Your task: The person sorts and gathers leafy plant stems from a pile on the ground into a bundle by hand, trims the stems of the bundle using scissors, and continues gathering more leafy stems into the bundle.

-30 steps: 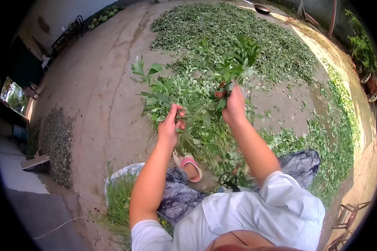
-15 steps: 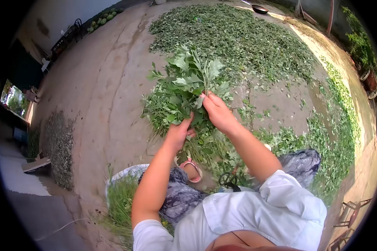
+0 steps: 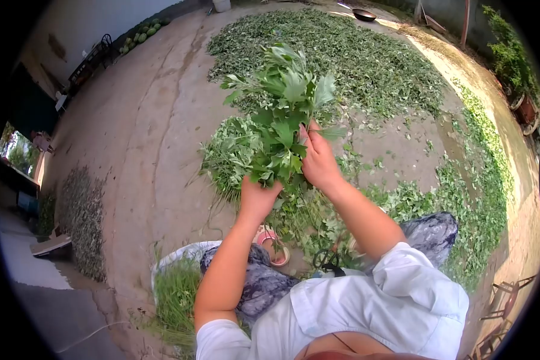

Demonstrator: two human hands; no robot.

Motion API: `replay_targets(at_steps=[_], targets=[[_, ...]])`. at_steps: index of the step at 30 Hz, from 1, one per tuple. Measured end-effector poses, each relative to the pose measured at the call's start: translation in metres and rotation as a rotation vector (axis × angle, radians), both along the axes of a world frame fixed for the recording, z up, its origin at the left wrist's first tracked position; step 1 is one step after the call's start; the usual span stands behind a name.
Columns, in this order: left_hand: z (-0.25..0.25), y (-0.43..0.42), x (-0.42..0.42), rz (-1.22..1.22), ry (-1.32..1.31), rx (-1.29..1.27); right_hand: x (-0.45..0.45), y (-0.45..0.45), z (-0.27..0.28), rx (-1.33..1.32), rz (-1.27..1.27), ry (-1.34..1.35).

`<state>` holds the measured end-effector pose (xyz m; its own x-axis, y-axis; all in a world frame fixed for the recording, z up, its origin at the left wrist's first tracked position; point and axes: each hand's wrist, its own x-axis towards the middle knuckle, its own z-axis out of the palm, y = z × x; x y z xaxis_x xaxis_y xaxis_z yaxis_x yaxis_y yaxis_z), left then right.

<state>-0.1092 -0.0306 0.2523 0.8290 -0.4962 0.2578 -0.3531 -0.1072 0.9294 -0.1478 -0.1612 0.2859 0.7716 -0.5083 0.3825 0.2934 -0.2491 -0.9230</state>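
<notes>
A bunch of green leafy stems (image 3: 285, 111) stands upright between my two hands. My left hand (image 3: 260, 197) is closed around its lower end, with the fingers partly hidden by leaves. My right hand (image 3: 320, 159) grips the bunch's right side higher up, thumb pointing upward. Behind and left of the bunch, a heap of similar leafy stems (image 3: 227, 153) lies on the concrete. Loose cut stems (image 3: 309, 219) lie below my hands. Near my lap is a pair of scissors (image 3: 326, 258) with dark handles.
A broad layer of leaves (image 3: 378, 66) covers the ground ahead, and more leaves (image 3: 480, 198) lie on the right. A white sack (image 3: 189, 247) beside my left leg bears thin green stems. A dark pan (image 3: 364, 14), watermelons (image 3: 141, 35) and a wooden stool (image 3: 504, 300) stand farther off.
The bunch has risen slightly and stands straighter. My left hand has gone from a loose hold with a finger raised to a closed grip at its base. My right hand has shifted slightly right.
</notes>
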Motion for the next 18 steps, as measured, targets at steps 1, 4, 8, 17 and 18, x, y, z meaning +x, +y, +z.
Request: replay_targets(at_steps=[1, 4, 8, 17, 18], targets=[[0.008, 0.002, -0.003, 0.012, 0.008, -0.042, -0.007, -0.004, 0.016, -0.027, -0.087, 0.072], [0.017, 0.01, 0.0, 0.068, 0.463, -0.234, -0.015, -0.023, 0.049, -0.112, -0.129, 0.094], [0.005, 0.016, 0.013, -0.207, 0.494, -0.545, -0.02, -0.021, 0.056, -0.445, -0.055, 0.143], [0.017, 0.009, 0.007, -0.264, 0.544, -0.534, -0.02, 0.008, -0.002, -0.739, 0.445, 0.287], [0.011, 0.014, 0.009, -0.267, 0.556, -0.527, -0.022, 0.005, -0.005, -0.794, 0.503, 0.294]])
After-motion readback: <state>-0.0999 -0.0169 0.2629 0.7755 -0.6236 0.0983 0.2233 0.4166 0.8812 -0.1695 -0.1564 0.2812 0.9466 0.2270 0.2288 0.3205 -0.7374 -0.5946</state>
